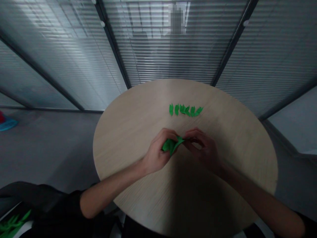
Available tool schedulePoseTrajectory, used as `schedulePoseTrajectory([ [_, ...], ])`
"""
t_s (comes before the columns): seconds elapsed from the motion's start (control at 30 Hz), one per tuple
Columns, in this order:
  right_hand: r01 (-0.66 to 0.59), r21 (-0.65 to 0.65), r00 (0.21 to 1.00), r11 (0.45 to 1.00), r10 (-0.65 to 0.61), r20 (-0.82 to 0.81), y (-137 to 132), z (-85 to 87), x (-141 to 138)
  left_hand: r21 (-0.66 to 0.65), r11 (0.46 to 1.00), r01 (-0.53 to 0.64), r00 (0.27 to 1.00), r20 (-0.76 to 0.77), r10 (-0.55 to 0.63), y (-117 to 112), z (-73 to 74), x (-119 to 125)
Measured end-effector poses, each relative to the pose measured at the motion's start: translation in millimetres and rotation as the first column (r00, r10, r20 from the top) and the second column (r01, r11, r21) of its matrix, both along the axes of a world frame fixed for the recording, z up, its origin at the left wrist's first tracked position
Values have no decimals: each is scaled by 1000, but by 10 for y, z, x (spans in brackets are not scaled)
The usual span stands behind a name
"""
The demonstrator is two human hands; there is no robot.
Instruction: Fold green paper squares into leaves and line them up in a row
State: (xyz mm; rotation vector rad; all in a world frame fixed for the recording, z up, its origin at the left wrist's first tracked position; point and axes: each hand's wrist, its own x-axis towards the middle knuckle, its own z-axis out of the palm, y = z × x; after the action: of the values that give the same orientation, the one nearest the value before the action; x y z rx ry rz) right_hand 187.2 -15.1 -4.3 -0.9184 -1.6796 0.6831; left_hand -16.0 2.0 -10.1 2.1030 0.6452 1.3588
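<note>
Over the middle of the round table, my left hand [159,148] is closed around a green folded piece [169,144] that looks like paper. Its pointed end sticks out to the right between my hands. My right hand [201,148] has thumb and fingers pinched together at that tip; the exact contact is partly dark and hard to make out. Farther back lies a row of several small green leaf-shaped pieces [192,111], some of them touching or overlapping.
The pale wooden round table [128,115] stands close to glass panels with blinds [153,56]. More green pieces [15,224] are at the lower left, beside a dark chair or bag. A blue round object [8,124] with something red lies on the floor at far left.
</note>
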Motion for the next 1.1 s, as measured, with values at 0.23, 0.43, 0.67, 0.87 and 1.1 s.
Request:
schedulePoseTrajectory([
  [0.23, 18, -137, 998, 990, -26, -53, -29, 19, -1, -204, 978, 45, 998, 41, -37, -36, 41, 33],
  [0.43, 2, -179, 993, 984, -23, -117, -29, 35, 0, -242, 969, 51, 998, 41, -43, -35, 40, 32],
  [0.67, -38, -148, 992, 988, 19, -128, -30, 40, 4, -258, 958, 124, 991, 88, -105, -25, 27, 47],
  [0.87, -65, -129, 989, 990, 47, -138, -23, 41, 4, -215, 975, 50, 994, 103, -29, -17, 27, 48],
  [1.1, -80, -176, 988, 981, 55, -143, -27, 48, 7, -315, 947, 57, 988, 155, -8, -41, 44, 58],
])
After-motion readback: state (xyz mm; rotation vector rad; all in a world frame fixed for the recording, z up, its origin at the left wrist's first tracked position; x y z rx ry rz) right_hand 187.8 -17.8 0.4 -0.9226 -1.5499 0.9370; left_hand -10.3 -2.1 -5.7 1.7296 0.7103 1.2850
